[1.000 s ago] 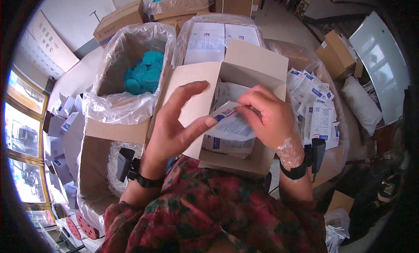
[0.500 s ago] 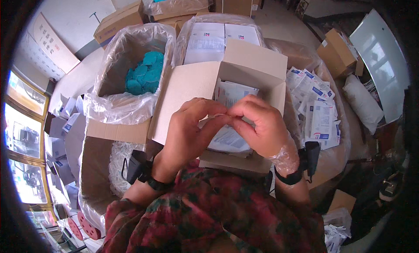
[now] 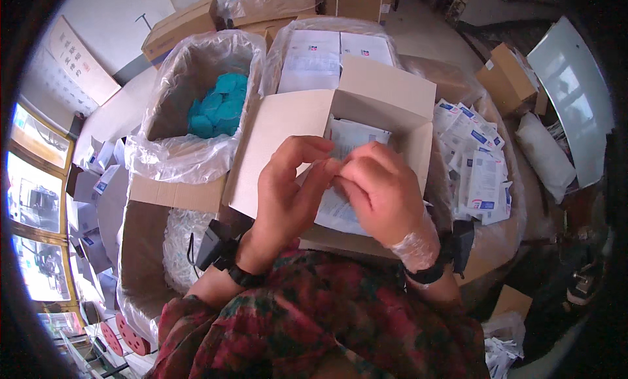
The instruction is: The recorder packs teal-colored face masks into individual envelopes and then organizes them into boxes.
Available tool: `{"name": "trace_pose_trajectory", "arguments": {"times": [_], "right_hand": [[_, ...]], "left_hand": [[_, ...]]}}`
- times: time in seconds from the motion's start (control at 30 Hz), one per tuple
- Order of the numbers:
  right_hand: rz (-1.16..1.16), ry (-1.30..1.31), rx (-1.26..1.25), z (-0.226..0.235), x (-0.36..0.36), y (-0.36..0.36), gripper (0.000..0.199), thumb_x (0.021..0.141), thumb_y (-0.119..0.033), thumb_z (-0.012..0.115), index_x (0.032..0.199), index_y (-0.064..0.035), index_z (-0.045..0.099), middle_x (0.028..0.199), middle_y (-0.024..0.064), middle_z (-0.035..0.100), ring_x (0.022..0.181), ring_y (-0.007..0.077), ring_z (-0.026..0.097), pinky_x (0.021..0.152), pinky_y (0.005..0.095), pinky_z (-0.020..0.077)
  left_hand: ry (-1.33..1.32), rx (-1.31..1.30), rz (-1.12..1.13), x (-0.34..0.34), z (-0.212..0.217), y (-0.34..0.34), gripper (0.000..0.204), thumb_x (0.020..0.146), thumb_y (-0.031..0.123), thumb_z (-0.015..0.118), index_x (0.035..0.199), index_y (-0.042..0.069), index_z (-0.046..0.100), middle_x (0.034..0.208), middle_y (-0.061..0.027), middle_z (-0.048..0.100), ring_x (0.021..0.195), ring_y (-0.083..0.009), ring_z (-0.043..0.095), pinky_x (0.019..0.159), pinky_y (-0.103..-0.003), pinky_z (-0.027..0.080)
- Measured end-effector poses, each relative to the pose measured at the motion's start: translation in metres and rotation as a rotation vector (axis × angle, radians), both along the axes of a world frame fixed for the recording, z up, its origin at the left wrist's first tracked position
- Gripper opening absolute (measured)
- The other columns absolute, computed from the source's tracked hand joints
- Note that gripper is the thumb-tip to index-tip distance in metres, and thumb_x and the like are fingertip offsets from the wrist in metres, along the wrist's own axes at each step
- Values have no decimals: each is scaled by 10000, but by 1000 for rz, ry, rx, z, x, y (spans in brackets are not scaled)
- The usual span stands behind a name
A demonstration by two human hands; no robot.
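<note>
Over an open white-lined carton [image 3: 386, 81], my two hands meet at the fingertips. My left hand [image 3: 284, 189] is closed, with the thumb against the right fingertips and the index finger arched above it. My right hand [image 3: 386, 199] is closed in a pinch; clear film is wrapped around its wrist. Whatever lies between the fingertips is too small and hidden to make out. Below them, flat white printed packets [image 3: 358, 134] lie in the carton, partly covered by my hands.
At the left stands a plastic-lined box [image 3: 186, 58] with teal packets [image 3: 222, 104]. Below it, another box holds a clear stringy plastic bundle [image 3: 186, 248]. Stacked white boxes [image 3: 311, 58] sit behind the carton. To the right, a lined box holds loose white-and-blue packets [image 3: 481, 176].
My left index finger has lifted away from the thumb. Both hands have shifted slightly, the right one a little lower and to the left, while the fingertips stay together.
</note>
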State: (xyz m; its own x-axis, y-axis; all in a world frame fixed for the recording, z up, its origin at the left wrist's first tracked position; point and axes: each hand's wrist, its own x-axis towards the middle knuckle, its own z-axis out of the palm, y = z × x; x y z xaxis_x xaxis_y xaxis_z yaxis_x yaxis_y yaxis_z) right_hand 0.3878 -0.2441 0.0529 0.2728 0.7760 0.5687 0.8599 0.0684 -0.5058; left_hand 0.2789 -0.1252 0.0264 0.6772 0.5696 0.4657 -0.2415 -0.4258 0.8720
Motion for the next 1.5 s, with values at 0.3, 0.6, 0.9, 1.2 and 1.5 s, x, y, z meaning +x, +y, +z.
{"name": "trace_pose_trajectory", "arguments": {"times": [0.3,0.6,0.9,1.2,1.5], "right_hand": [[41,-351,-41,12,-31,-3,121,714,-43,670,771,-58,564,816,66,549,771,268,561,663,397,433],[480,205,-26,29,-24,-33,101,784,-62,708,825,-58,615,943,82,614,804,261,597,808,398,483],[43,330,-137,-9,4,-29,91,831,-27,658,861,-31,572,813,126,545,749,293,563,677,345,466],[-41,-13,-180,-18,-3,-21,163,783,-54,694,918,-62,603,882,109,545,776,320,589,652,396,480],[9,298,104,5,16,-34,162,752,-24,724,859,-34,603,997,109,573,965,238,572,868,348,454]], "left_hand": [[-22,-238,28,3,-5,7,95,888,65,642,901,-10,586,906,-68,642,800,-85,562,681,-249,469],[119,-418,62,4,-29,43,164,920,172,629,888,11,638,715,9,577,633,-60,493,567,-222,379],[6,-111,146,2,-9,26,130,892,99,640,867,-21,595,825,-82,654,768,-120,598,676,-257,475],[119,-180,51,-3,-5,13,76,913,70,615,902,-5,607,858,-53,626,795,-101,554,711,-258,456],[132,-114,154,-2,-23,29,127,892,97,631,843,-16,600,738,-64,635,700,-101,576,622,-257,467]]}}
